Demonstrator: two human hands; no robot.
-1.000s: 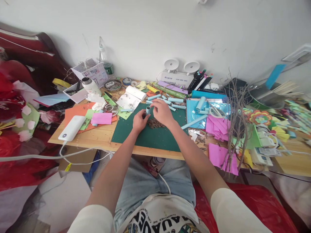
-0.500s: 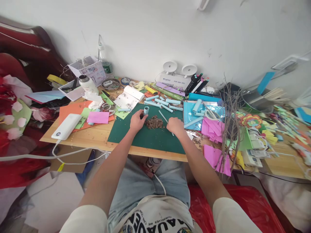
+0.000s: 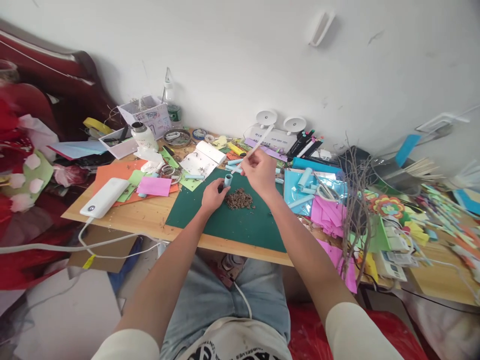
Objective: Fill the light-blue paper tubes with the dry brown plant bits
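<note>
Two bare hands work apart over a green mat on a cluttered wooden table. Taking the small heap of brown bits on the mat as the clock's centre, a short blue paper tube stands upright at 11 o'clock. The left hand, at 9 o'clock, has its fingers closed round the tube, open end up, just as half a second ago.

The right hand has changed most. Half a second ago it was low at 3 o'clock of the heap, with a thin stick slanting over the mat beneath it. Now it is raised to between 1 and 2 o'clock, pinching that stick in its fingertips. The stick's upper end points to 1 o'clock; its lower end leans towards the tube's mouth, near it, though whether they touch cannot be told.

The heap stays put on the mat. At 12 o'clock, loose blue tubes, plainly seen before, are now partly hidden behind the right hand.
</note>
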